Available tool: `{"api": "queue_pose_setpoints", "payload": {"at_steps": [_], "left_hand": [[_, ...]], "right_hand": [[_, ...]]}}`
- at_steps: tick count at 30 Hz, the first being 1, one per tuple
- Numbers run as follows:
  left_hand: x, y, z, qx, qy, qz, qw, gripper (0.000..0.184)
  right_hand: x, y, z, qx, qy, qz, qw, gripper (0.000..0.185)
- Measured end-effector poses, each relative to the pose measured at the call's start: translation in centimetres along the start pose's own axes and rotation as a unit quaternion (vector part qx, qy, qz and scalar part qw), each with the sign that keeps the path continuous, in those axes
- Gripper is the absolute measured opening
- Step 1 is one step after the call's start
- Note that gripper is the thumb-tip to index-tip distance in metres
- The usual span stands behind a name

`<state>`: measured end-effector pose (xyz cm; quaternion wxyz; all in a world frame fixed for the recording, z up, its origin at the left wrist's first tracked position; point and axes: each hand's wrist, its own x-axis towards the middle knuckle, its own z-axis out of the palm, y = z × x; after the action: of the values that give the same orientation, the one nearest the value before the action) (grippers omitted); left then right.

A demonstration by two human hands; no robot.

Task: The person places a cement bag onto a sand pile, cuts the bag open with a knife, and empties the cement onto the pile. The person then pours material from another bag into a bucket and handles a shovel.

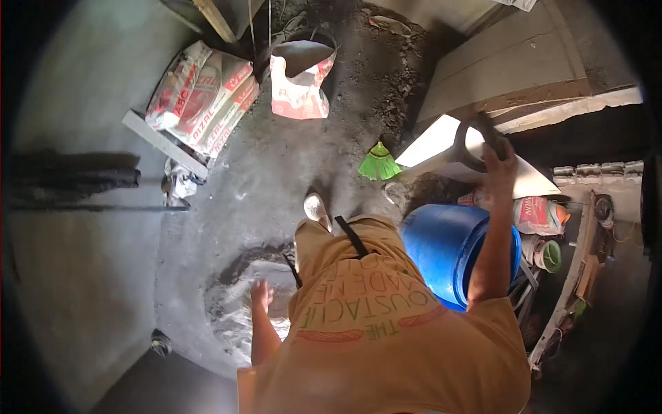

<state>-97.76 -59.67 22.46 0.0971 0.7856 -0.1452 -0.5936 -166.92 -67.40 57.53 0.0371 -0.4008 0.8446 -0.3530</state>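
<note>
My right hand (505, 164) is raised above the blue drum and closed on a dark ring-shaped object (460, 143). What kind of object it is I cannot make out. Right under that forearm lies the blue plastic drum (441, 241), its mouth facing right. My left hand (262, 295) hangs low beside my body, fingers loosely apart, with nothing visible in it. Below it on the floor is a pale, powdery heap (258, 276). Behind the ring-shaped object a white board (431, 143) leans at an angle.
Stacked cement bags (207, 93) stand by the left wall, near a plank (165, 143). A cut-open cement bag (300, 100) sits ahead on the floor. A green broom head (379, 165) lies near loose rubble (393, 90). Timber (569, 283) lines the right side.
</note>
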Motion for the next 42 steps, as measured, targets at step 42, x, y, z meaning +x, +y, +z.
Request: {"api": "queue_pose_setpoints", "payload": {"at_steps": [42], "left_hand": [[-17.0,82.5,64.2,-0.512,-0.538,0.001,0.67,0.018]], "right_hand": [[53.6,-29.4,-9.0,-0.161,-0.159,-0.313,0.923,0.028]]}}
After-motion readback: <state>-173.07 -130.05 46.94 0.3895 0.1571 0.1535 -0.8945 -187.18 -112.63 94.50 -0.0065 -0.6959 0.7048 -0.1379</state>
